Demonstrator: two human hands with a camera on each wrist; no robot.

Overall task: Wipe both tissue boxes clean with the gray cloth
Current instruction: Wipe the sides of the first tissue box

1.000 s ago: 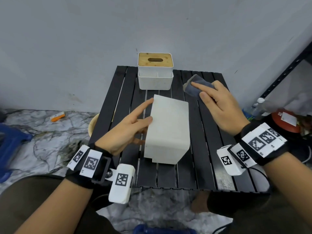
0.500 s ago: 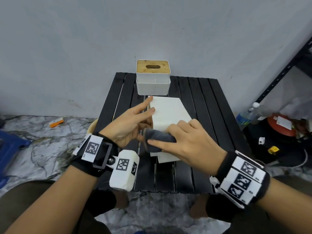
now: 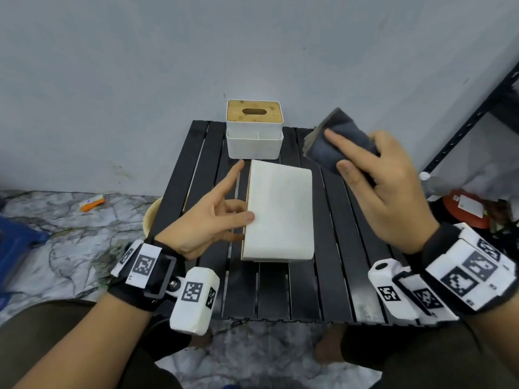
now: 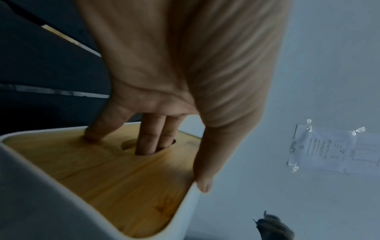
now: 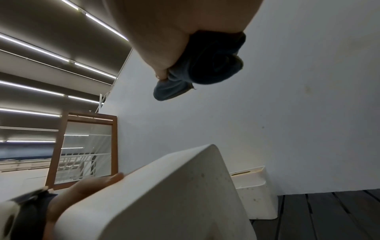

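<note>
The near tissue box (image 3: 280,211) lies on its side in the middle of the black slatted table (image 3: 331,276), a plain white face up. My left hand (image 3: 236,209) grips it from the left, thumb on the white face. The left wrist view shows two fingers (image 4: 152,134) pushed into the slot of its wooden lid (image 4: 115,175). My right hand (image 3: 341,153) holds the folded gray cloth (image 3: 345,127) raised above the table's back right, clear of both boxes. The far tissue box (image 3: 254,130) stands upright at the back, wooden lid up.
A grey wall runs right behind the table. A black metal shelf (image 3: 463,130) stands at the right, with a bottle (image 3: 429,181) and a red item (image 3: 466,209) on the floor. A cream bowl (image 3: 151,217) sits under the table's left edge.
My right hand took the cloth from the table's back right, pressed it on the box's near end, then lifted it back up to the right. The left hand kept its hold.
</note>
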